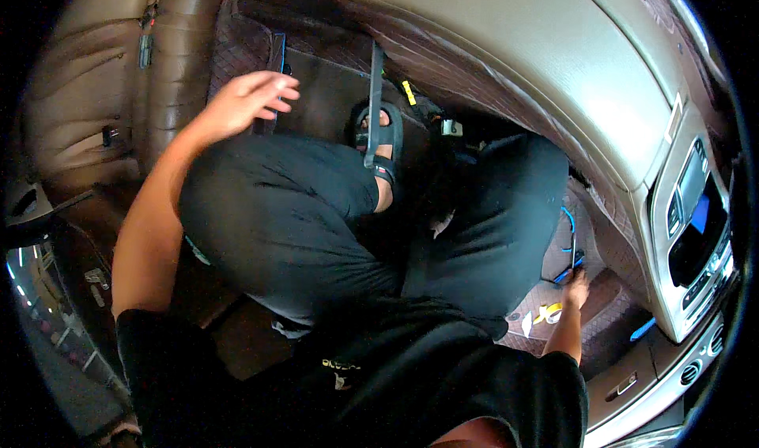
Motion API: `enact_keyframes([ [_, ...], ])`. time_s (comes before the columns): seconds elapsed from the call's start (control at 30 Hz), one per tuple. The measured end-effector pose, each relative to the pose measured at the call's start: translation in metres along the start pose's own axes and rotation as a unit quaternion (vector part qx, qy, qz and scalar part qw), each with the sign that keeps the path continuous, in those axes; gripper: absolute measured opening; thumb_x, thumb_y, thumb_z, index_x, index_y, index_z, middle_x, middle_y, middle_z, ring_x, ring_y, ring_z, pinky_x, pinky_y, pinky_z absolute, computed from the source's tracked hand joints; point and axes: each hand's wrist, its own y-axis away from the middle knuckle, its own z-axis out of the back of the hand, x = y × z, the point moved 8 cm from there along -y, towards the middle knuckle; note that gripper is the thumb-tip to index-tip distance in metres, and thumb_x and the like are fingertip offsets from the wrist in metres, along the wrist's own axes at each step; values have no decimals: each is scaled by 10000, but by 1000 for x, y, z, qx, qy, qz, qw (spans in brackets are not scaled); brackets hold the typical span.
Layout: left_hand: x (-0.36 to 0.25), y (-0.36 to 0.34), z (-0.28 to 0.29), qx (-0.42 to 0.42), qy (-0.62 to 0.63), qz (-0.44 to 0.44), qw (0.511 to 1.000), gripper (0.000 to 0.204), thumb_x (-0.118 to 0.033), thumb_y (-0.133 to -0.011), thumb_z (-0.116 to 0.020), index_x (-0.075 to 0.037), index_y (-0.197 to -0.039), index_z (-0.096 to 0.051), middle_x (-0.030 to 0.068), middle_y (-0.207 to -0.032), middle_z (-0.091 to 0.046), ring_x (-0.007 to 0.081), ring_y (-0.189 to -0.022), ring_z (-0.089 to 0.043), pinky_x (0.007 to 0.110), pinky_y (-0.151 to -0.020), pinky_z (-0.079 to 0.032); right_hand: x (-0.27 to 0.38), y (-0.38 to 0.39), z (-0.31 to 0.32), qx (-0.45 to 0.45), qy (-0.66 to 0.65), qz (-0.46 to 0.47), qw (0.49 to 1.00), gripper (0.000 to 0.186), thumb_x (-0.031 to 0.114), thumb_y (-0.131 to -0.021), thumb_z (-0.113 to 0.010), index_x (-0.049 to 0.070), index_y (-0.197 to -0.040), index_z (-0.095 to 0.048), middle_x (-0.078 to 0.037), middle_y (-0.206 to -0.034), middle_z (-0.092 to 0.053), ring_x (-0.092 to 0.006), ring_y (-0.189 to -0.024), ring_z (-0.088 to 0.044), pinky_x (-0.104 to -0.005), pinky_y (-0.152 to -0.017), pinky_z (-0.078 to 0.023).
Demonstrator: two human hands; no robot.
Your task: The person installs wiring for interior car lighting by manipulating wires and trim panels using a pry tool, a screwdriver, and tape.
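My left hand (257, 96), its fingers apart and empty, is raised above my bent left leg, beside the dark floor panel (324, 80) in the car's footwell. My right hand (576, 288) is low beside my right leg, closed on a blue-and-black tool (568, 271) with a thin shaft. Near that hand a yellow tape roll (553, 313) lies on the quilted mat (601, 294). Between my legs my sandalled foot (382, 187) shows behind a hanging dark strap (375, 84).
A tan leather seat (87, 76) is at left. The cream dashboard (569, 52) curves overhead to the right, with a silver-trimmed console panel (696, 242). A small yellow tag (409, 92) and a metal bracket (451, 128) sit under the dash edge.
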Motion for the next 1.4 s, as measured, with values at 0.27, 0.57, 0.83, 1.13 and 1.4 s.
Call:
enact_keyframes([
  [0.27, -9, -54, -139, 248, 324, -53, 911, 523, -413, -1061, -420, -91, -1472, -392, 153, -1363, -568, 269, -1173, -618, 409, -990, -507, 113, 65, 70, -46, -141, 86, 985, 280, 296, -1033, -446, 36, -1068, -542, -275, -1014, -646, -492, -833, -632, -551, -674, -491],
  [0.57, -20, -49, -152, 233, 537, -121, 801, 357, -393, -1058, -455, -57, -948, -503, 15, -600, -521, 107, -454, -526, 258, -428, -401, 286, 148, 296, -144, -157, 142, 967, 303, 258, -1032, -472, 44, -1200, -607, -200, -1005, -650, -371, -879, -661, -432, -781, -533],
  [0.83, -5, -47, -128, 195, 518, -82, 829, 391, -376, -1054, -472, -28, -892, -545, -6, -495, -439, 82, -333, -372, 243, -352, -288, 374, 164, 385, 121, -238, 135, 954, 311, 204, -949, -555, 3, -1181, -609, -164, -865, -620, -299, -788, -635, -405, -753, -501],
  [1.13, -1, -47, -123, 199, 529, -79, 822, 367, -374, -1046, -496, -35, -938, -583, -31, -496, -429, 55, -350, -361, 225, -359, -278, 499, 167, 392, 226, -489, 204, 817, 530, 164, -992, -556, -14, -1457, -375, -149, -1177, -676, -137, -771, -614, -280, -735, -514],
  [1.4, 0, -48, -122, 210, 512, -80, 829, 387, -383, -1043, -498, -21, -937, -584, -33, -497, -426, 51, -352, -356, 224, -366, -281, 534, 149, 391, 218, -560, 138, 787, 531, 160, -1015, -535, 16, -1493, -355, -103, -1094, -647, -114, -756, -576, -252, -694, -490],
])
